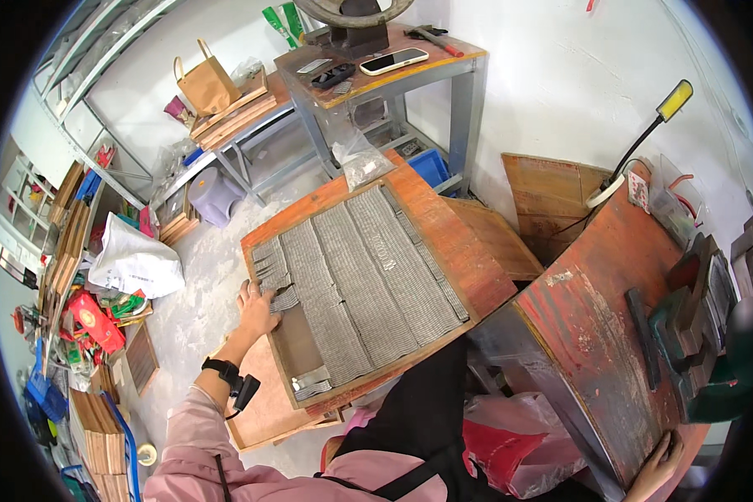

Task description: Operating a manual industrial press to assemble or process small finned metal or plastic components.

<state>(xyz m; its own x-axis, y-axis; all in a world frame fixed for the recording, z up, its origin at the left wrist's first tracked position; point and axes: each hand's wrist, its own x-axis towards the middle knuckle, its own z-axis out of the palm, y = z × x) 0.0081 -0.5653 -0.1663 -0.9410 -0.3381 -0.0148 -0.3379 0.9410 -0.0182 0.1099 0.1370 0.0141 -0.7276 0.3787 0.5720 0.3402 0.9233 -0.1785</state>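
A shallow wooden tray [312, 341] lies tilted on a reddish-brown wooden board. Rows of thin grey metal-looking pieces [368, 280] fill most of it, packed side by side. My left hand [259, 311] is at the tray's left edge, its fingers apart and touching a short loose group of the grey pieces [285, 298]. Just below that group the tray's brown bottom shows bare. A few small pieces [311, 383] sit in its near corner. Far to the right, my right hand [663, 468] rests with fingers stretched on the edge of a worn wooden bench [594, 335].
A table [468, 57] behind holds a phone [393, 60], a hammer [433, 39] and a heavy wheel-topped machine. A plastic bag [361, 161] lies by the tray's far edge. A lamp [674, 100], a black bar and green machinery stand on the right bench. Shelving and clutter line the left.
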